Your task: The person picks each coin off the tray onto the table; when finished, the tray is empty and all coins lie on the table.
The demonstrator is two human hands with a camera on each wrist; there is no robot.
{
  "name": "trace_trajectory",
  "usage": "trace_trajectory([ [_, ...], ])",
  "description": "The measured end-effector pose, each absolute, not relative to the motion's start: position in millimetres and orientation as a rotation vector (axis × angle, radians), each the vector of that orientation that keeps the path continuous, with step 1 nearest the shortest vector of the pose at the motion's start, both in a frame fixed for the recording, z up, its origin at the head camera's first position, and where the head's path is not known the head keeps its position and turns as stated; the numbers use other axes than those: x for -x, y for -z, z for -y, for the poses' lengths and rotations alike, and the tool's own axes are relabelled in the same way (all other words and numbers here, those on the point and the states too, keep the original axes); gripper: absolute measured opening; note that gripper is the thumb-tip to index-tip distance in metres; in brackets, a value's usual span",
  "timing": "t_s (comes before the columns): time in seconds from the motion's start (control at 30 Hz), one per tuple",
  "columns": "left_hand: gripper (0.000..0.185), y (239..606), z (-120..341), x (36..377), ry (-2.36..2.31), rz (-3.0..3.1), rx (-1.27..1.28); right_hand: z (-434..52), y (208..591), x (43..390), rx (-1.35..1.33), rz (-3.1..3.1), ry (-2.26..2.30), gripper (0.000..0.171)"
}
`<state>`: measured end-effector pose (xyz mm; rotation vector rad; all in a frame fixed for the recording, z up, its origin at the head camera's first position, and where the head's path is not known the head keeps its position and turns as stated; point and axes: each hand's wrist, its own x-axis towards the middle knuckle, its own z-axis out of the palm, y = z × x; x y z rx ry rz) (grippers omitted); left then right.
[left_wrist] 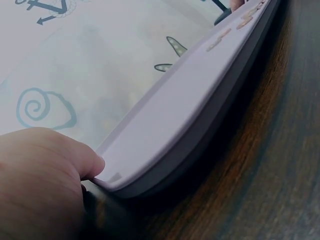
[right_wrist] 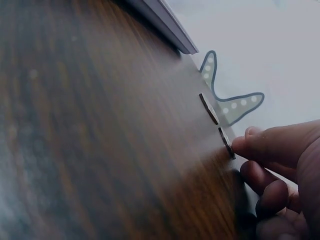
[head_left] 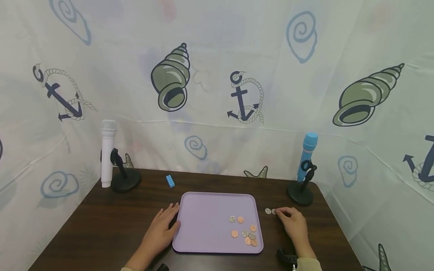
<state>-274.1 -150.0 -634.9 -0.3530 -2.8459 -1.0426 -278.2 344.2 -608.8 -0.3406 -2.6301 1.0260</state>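
Lying beside one tray [head_left: 203, 222]: two coins [head_left: 268, 211]

Hands: two, a left hand [head_left: 159, 231] and a right hand [head_left: 295, 226].
Worktop [head_left: 84, 222]: one.
Lilac tray [head_left: 203, 222]: one, on the worktop.
Coins: ten visible, some overlapping.
Copper-coloured coins [head_left: 234, 233]: five, all in the tray.
Silver-coloured coins [head_left: 268, 211]: five, three in the tray and two on the worktop.
Microphones: two, one white microphone [head_left: 106, 158] and one blue microphone [head_left: 306, 156].
Black stands [head_left: 126, 182]: two, one at each microphone.
Blue brick [head_left: 170, 181]: one.
Sleeves [head_left: 308, 264]: two, cut by the picture edge.
Printed anchors [head_left: 240, 101]: three, one cut off.
Printed green shells [head_left: 172, 77]: two.
Printed blue spirals [head_left: 196, 146]: five in the head view.
Printed green starfish [head_left: 260, 174]: three, each partly seen.
Printed sliver at the left edge [head_left: 0, 148]: one, kind unclear.
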Motion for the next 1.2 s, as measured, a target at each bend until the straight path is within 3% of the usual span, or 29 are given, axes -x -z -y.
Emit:
trace_trajectory([
  [0.5, 0.057, 633, 152, 268, 1.059, 2.806, 0.351, -345, 611, 283, 0.403, 2.539, -1.247, 0.025],
  [0.67, 0.057, 631, 152, 271, 1.058, 2.83, 0.34, -338, 607, 281, 0.349, 2.453, -1.26, 0.019],
  [0.83, 0.058, 631, 150, 270, 1.074, 2.847, 0.333, -314, 566, 268, 0.032, 2.499, -1.032, 0.007],
  [1.03, 0.058, 633, 150, 269, 1.063, 2.82, 0.341, -283, 499, 237, -0.609, 2.992, -0.646, 0.023],
  [1.2, 0.058, 631, 152, 271, 1.047, 2.828, 0.352, -260, 498, 231, -0.717, 3.073, -0.52, 0.029],
])
